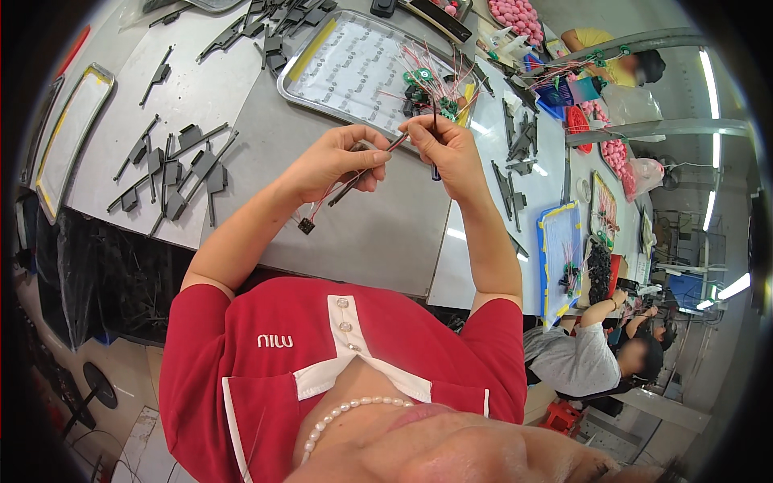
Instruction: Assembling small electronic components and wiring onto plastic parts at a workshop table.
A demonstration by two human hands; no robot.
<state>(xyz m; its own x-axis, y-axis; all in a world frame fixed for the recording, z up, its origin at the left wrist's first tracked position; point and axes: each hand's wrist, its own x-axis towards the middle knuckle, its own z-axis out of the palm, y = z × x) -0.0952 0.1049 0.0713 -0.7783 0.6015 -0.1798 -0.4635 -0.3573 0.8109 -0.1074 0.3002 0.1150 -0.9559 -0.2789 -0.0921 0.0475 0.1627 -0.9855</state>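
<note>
Over the table's near middle, my left hand (345, 165) is closed round a narrow black plastic part (351, 187) with thin red and white wires. A small black connector (306, 226) dangles from the wires below this hand. My right hand (449, 154) pinches the part's far end. It also grips a slim dark tool (436, 171) with a bluish end, standing upright in the picture; its exact kind is unclear. Just beyond both hands lies a metal tray (342, 68) lined with a printed sheet, with green circuit boards (420, 76) and a tangle of wires at its right end.
Several black plastic parts (173, 173) lie scattered at left, more at the far edge and right (519, 133). A yellow-edged tray (76, 137) stands far left, a blue tray (560, 266) at right. Pink balls (515, 20) fill containers beyond. Co-workers (580, 354) sit along the right.
</note>
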